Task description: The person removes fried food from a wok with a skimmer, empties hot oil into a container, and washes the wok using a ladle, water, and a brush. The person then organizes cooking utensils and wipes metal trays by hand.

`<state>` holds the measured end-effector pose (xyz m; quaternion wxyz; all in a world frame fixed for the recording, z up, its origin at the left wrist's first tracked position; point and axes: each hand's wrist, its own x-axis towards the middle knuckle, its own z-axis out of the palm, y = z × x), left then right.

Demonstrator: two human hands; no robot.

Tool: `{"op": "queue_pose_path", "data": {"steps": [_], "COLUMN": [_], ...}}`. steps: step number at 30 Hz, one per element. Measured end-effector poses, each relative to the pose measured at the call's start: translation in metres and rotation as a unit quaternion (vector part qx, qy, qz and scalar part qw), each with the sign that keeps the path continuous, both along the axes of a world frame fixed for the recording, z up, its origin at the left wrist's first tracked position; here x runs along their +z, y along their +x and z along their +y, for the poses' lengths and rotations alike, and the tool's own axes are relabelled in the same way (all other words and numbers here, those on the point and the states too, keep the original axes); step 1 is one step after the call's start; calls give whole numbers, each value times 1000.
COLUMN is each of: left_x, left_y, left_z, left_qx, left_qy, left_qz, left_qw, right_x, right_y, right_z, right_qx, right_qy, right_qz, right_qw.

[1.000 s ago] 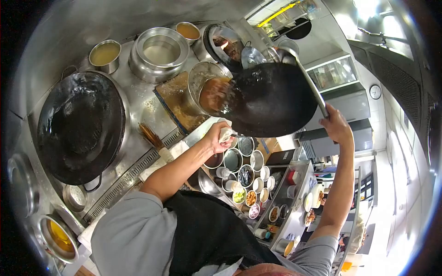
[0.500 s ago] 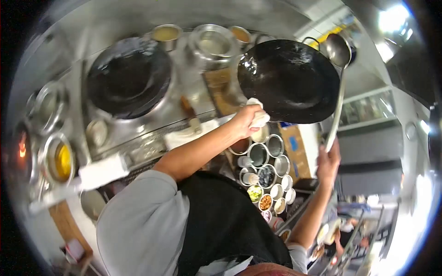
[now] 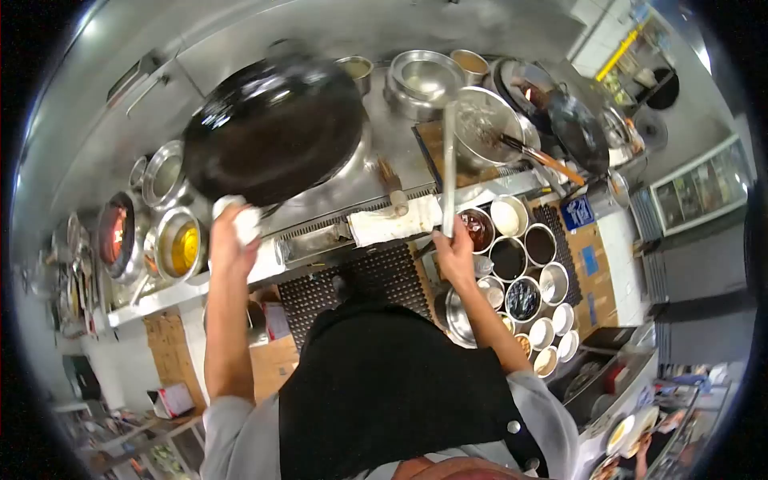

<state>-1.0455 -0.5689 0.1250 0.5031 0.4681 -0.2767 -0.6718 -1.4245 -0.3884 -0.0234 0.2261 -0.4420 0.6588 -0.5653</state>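
My left hand (image 3: 232, 248) is closed on a folded white cloth (image 3: 244, 222) at the near rim of a large black wok (image 3: 272, 140). The cloth covers where the fingers meet the wok. Tilted, the wok is over the left burner, its inside dark and shiny. My right hand (image 3: 458, 254) is closed around the long handle of a ladle (image 3: 450, 172), which points away from me. The ladle's bowl end is blurred beside a metal pot (image 3: 486, 120), and I cannot tell whether it is inside. Below that hand are round containers of dark sauce (image 3: 509, 258).
A brush (image 3: 390, 184) and a white towel (image 3: 396, 222) lie along the stove edge. Left are a bowl of yellow oil (image 3: 180, 244) and a red-glowing burner (image 3: 118, 232). Steel pots (image 3: 424, 80) stand behind. At far right, a co-worker's hand (image 3: 642, 460) shows near plates.
My left hand has carried the wok from the right side over to the left burner. The ladle has come left with my right hand, and the view has turned.
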Motion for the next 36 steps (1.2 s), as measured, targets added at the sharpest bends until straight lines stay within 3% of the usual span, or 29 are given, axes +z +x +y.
{"op": "queue_pose_path", "data": {"steps": [3,5,6,9,12,13,15,17,18,19,20,23,24,26,30,36], "left_x": [-3,-8,-8,-9,-21,-24,-30,-40,-49,-56,-58,-61,-68,-67,-73,-62], "left_y": [66,96,115,143,174,181,194,207,215,221,225,244,256,275,330,370], "left_z": [5,10,13,15,5,1,-11,-25,-34,-43,-49,-58,-61,-60,-33,45], "left_qx": [31,60,86,157,155,154,150,160,158,153,160,155,163,194,208,321], "left_qy": [6,5,4,26,39,43,62,72,71,71,80,68,65,65,53,35], "left_qz": [-9,-23,-28,-5,19,27,46,75,94,111,120,140,143,112,93,92], "left_qw": [999,998,996,987,987,987,986,982,980,979,977,976,974,972,972,942], "right_x": [-9,-81,-77,-113,-101,-95,-62,-60,-89,-62,-37,-33,-38,-59,-92,-91], "right_y": [-5,-19,-18,-32,-36,-29,6,52,68,114,159,244,267,301,309,314], "right_z": [-25,-52,-58,-71,-83,-82,-98,-123,-144,-169,-188,-276,-299,-338,-364,-347], "right_qx": [6,-27,-19,-27,7,-7,-42,-10,96,113,170,203,200,70,-17,-28], "right_qy": [199,248,309,346,457,410,342,257,146,327,320,303,300,177,136,108], "right_qz": [68,235,240,304,334,385,366,262,102,-86,-244,-459,-458,-559,-581,-555], "right_qw": [978,939,920,887,825,827,865,930,979,934,899,810,813,807,802,824]}}
